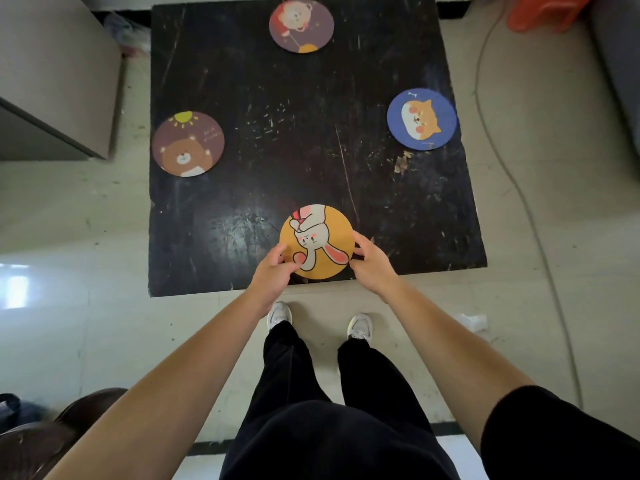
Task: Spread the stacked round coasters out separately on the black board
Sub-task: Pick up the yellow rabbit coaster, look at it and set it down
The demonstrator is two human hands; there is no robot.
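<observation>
A scratched black board (pixel 294 140) lies on the floor. An orange rabbit coaster (pixel 320 237) sits near its front edge. My left hand (pixel 273 271) pinches the coaster's lower left rim, and my right hand (pixel 369 263) touches its right rim. A brown bear coaster (pixel 188 143) lies at the left edge. A purple bear coaster (pixel 301 25) lies at the far edge. A blue dog coaster (pixel 421 118) lies at the right edge. I cannot tell whether more coasters lie under the orange one.
A grey cabinet (pixel 52 74) stands left of the board. A thin cable (pixel 498 161) runs along the floor on the right, below an orange object (pixel 543 10). My feet (pixel 318 322) stand just before the board's front edge. A white scrap (pixel 474 322) lies on the floor.
</observation>
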